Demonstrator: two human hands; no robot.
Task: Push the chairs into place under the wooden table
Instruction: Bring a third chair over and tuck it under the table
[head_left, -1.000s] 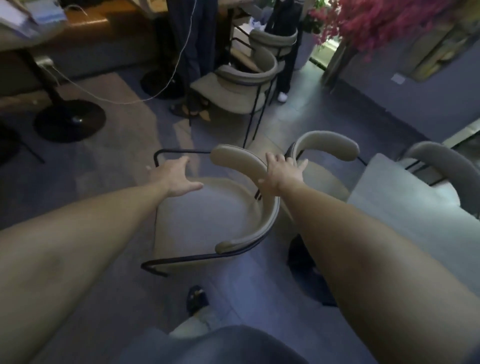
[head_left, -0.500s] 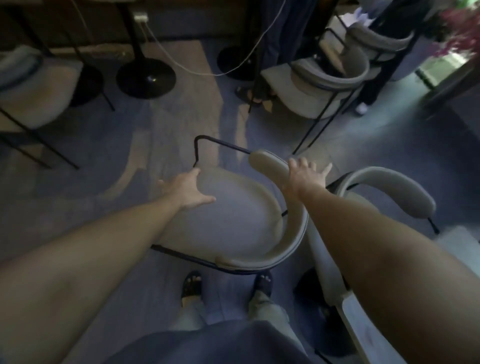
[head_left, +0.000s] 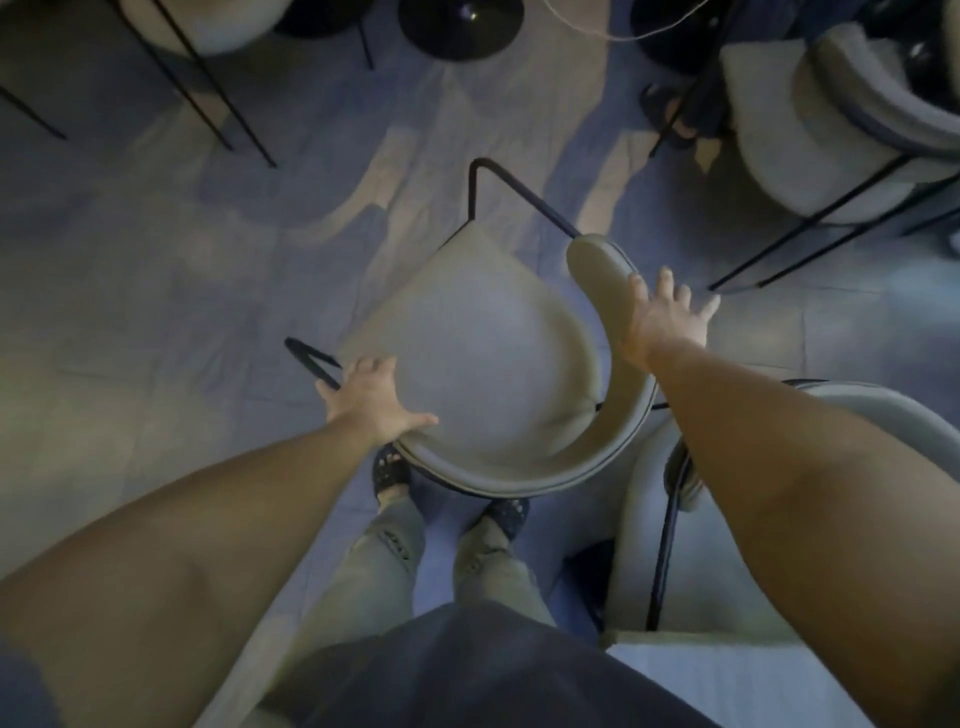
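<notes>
A beige chair (head_left: 483, 353) with a curved backrest and thin black metal legs stands right in front of my feet, seen from above. My left hand (head_left: 371, 400) grips the left edge of its seat, thumb on the cushion and fingers over the side. My right hand (head_left: 667, 317) lies on the right arm of the backrest, palm pressed on it and fingers spread past its outer side. No wooden table is in view.
A second beige chair (head_left: 883, 410) stands close on the right, touching the first. A third chair (head_left: 810, 156) is at the upper right, beside another person's foot (head_left: 670, 111). A round black table base (head_left: 460, 26) and a fourth chair (head_left: 208, 26) are at the top. A pale table corner (head_left: 727, 680) sits lower right.
The view has tipped down and the chair has swung round toward my feet. My left hand slid from the seat's far side to its near left edge; my right hand stayed on the backrest.
</notes>
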